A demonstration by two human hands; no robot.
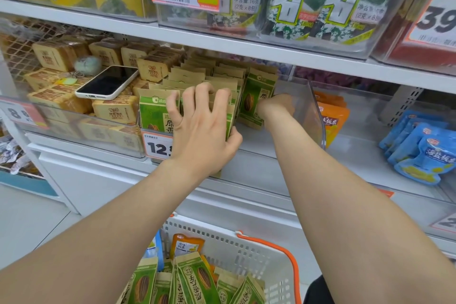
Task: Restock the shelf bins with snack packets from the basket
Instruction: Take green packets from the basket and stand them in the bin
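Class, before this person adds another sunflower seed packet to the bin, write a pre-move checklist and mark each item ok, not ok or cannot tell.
1. Free space in the clear bin right of the packets: ok, a bare gap shows.
2. Row of green seed packets held upright: ok, the left hand has its grip around the front bundle.
3. Right hand free to fetch: not ok, it is at the rear packet inside the bin.
4. Stock left in the basket: ok, several green packets show.
5. Phone lying on the neighbouring boxes stays safe: cannot tell.
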